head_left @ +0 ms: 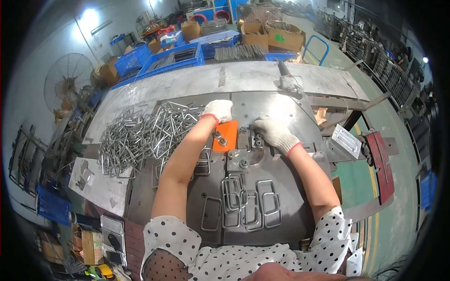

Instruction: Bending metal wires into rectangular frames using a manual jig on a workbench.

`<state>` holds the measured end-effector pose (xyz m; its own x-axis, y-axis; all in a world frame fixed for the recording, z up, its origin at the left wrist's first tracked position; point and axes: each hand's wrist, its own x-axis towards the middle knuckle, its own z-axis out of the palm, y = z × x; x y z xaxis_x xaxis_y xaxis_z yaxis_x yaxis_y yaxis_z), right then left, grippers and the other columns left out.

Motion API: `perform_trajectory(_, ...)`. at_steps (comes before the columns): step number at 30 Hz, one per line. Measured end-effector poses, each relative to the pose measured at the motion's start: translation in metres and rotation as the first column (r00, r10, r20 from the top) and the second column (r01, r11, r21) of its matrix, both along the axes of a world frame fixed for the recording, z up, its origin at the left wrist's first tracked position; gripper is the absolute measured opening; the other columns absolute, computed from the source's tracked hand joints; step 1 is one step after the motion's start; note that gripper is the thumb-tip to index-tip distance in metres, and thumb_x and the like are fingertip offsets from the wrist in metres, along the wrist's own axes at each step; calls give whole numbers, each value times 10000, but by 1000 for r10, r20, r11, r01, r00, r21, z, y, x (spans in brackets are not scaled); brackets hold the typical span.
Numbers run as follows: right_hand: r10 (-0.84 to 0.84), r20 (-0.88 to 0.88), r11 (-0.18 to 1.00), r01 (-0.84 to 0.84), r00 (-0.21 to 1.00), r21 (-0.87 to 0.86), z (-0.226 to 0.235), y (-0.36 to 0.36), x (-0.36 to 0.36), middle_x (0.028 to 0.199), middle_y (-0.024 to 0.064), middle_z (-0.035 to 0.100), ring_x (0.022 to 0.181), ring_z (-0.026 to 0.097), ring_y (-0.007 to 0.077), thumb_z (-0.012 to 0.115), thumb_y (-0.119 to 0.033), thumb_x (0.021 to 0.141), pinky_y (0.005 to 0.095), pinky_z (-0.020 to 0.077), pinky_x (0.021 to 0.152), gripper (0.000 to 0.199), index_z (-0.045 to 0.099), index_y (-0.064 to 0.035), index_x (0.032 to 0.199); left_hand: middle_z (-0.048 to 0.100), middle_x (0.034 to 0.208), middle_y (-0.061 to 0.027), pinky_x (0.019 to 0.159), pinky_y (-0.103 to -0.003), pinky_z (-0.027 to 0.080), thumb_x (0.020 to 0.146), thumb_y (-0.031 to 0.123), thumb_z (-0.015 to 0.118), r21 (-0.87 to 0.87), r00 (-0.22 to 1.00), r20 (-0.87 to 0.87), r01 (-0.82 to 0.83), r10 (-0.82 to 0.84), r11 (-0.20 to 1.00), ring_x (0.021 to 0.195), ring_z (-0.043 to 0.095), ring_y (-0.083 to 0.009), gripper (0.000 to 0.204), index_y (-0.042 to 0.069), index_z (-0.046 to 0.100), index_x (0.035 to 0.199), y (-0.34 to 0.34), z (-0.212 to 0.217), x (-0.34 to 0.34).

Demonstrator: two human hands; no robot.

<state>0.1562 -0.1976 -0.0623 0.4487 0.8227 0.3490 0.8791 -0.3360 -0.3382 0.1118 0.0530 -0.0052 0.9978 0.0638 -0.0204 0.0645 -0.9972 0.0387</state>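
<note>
My left hand [219, 110], in a white knit glove, is curled at the far end of an orange plate [227, 136] bolted to the steel worktable. Whatever its fingers grip is hidden. My right hand [273, 131], gloved too, is closed beside a small steel fixture block [244, 138] with bolts; its fingertips are hidden and I cannot make out what they hold. Left of my left hand lies a big heap of bent metal rods [140, 136]. Several rectangular wire loops [252, 210] lie on the near part of the worktable [276, 173], between my forearms.
An angle grinder [287, 77] lies at the table's far right, its cord trailing nearer. Blue crates [173, 61] and cardboard boxes [283, 37] stand beyond the table. A large fan [68, 82] is at far left. A red metal plate [379, 164] sticks out at right.
</note>
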Motion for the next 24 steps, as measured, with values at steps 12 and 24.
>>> perform_trajectory(12, -21, -33, 1000, 20, 999, -10, -4, 4, 0, 1122, 105, 682, 1117, 626, 346, 627, -177, 907, 474, 504, 974, 276, 743, -172, 1157, 729, 1132, -187, 921, -352, 535, 871, 155, 589, -489, 914, 405, 185, 34, 852, 1023, 703, -258, 413, 3, 664, 1248, 23, 93, -123)
perform_trajectory(24, -21, -144, 999, 25, 989, 24, 12, 4, -9, 1153, 161, 701, 1112, 644, 375, 592, -166, 976, 471, 511, 975, 265, 707, -77, 1198, 711, 1119, -182, 931, -405, 541, 850, 180, 604, -345, 918, 363, 293, -161, 891, 1035, 686, -348, 405, 33, 655, 1225, 16, 105, -163)
